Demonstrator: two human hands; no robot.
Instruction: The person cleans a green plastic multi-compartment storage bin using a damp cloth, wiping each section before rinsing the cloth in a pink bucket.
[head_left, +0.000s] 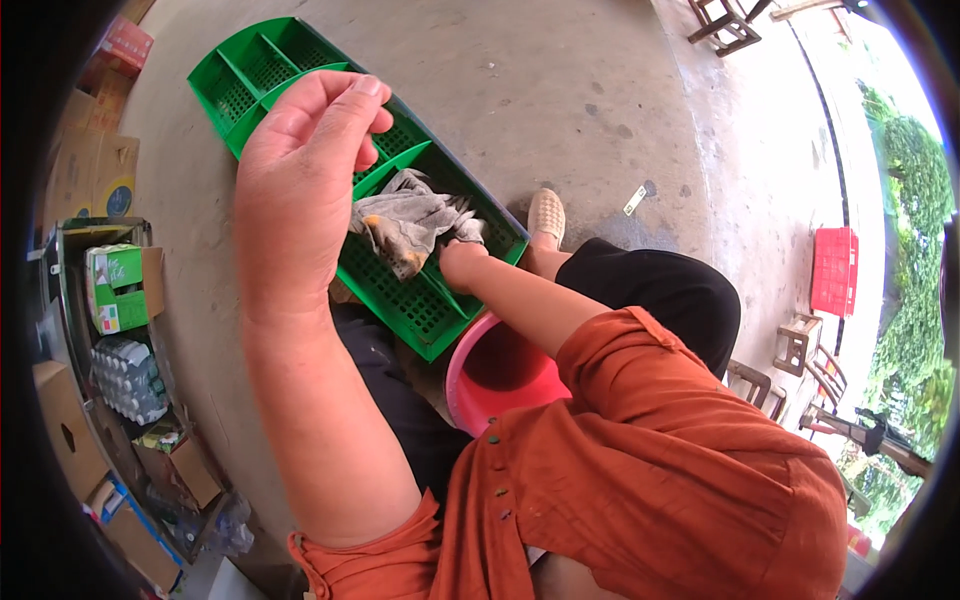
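Observation:
My left hand (315, 157) is raised close to the camera, over the green plastic rack. Its fingers are curled in with the thumb against them, and nothing shows between them. Lower down, my right hand (460, 262) reaches inside the near end of the rack and grips a grey cloth (420, 206); the cloth hides most of its fingers. The cloth is bunched, with brown and yellowish stains on one corner. Dividers split the green rack (427, 349) into compartments with perforated floors. A pink plastic bucket (469, 379) stands below my right forearm, between my legs.
On the left, a shelf unit (105, 223) holds a green carton (120, 289), shrink-wrapped bottles (129, 379) and an open cardboard box (187, 469). Cardboard boxes (79, 172) stand behind it. Wooden stools (796, 343) and a red crate (834, 271) are at the right. A small strip (635, 200) lies on the concrete floor.

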